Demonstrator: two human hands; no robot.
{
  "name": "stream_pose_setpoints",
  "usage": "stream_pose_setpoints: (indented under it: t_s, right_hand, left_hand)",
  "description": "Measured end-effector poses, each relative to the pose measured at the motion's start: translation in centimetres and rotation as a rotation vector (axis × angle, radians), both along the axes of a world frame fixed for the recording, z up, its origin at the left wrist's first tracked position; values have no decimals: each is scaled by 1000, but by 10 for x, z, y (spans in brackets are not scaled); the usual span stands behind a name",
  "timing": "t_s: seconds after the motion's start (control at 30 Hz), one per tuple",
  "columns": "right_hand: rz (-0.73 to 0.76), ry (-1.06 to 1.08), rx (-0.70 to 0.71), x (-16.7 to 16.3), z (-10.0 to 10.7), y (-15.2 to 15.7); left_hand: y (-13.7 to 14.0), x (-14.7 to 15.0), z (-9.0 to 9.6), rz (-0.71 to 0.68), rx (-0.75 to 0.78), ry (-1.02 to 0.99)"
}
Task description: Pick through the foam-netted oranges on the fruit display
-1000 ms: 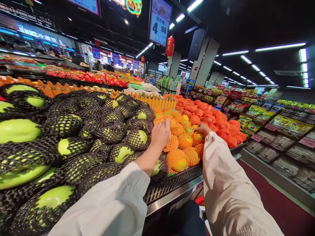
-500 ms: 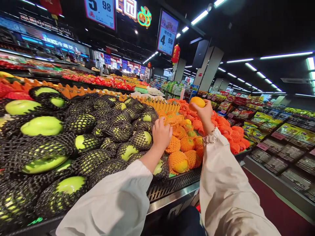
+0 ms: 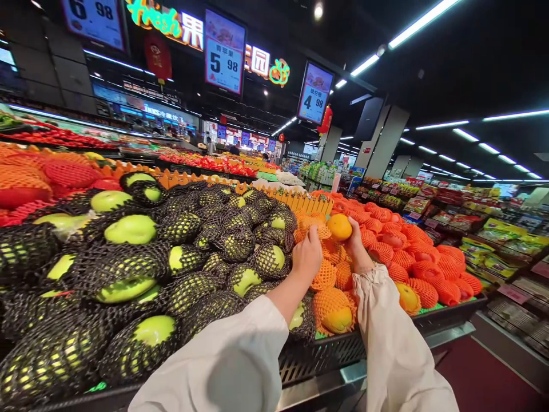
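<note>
A bare orange (image 3: 340,227) sits in my right hand (image 3: 355,243), whose fingers close round its right side above the fruit display. Just to its left, my left hand (image 3: 307,252) is closed with the fingertips pinching an orange foam net sleeve (image 3: 322,228). The sleeve's edge comes up to the orange's left side; whether they touch is hard to see. Below the hands lie several oranges in foam nets (image 3: 335,312). Left of my left hand are green apples (image 3: 131,229) in black foam nets.
Red-netted fruit (image 3: 405,243) is heaped to the right. An orange picket divider (image 3: 315,203) stands behind the oranges. The black crate edge (image 3: 317,352) runs along the front. Price screens (image 3: 316,92) hang overhead. Shelves of packaged goods (image 3: 501,246) line the right side.
My right hand has brought the orange down and left toward my left hand. The foam net sleeve is now next to the orange. The view has turned to the left.
</note>
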State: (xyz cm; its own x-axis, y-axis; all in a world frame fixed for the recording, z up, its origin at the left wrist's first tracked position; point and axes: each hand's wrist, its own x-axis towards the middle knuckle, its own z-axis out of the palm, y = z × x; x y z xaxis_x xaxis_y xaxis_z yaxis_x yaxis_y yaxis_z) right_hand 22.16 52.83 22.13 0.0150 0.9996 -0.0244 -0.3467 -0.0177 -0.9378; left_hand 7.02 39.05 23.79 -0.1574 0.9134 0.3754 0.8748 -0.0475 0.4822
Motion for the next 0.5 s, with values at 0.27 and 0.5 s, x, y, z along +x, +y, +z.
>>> stream_pose_setpoints:
  t_s: [0.27, 0.5]
  right_hand:
    - [473, -186, 303, 1, -9, -3]
    - [388, -166, 52, -14, -16, -16]
  left_hand:
    - [-3, -9, -1, -40, -22, -100]
    - [5, -6, -17, -313, -98, -110]
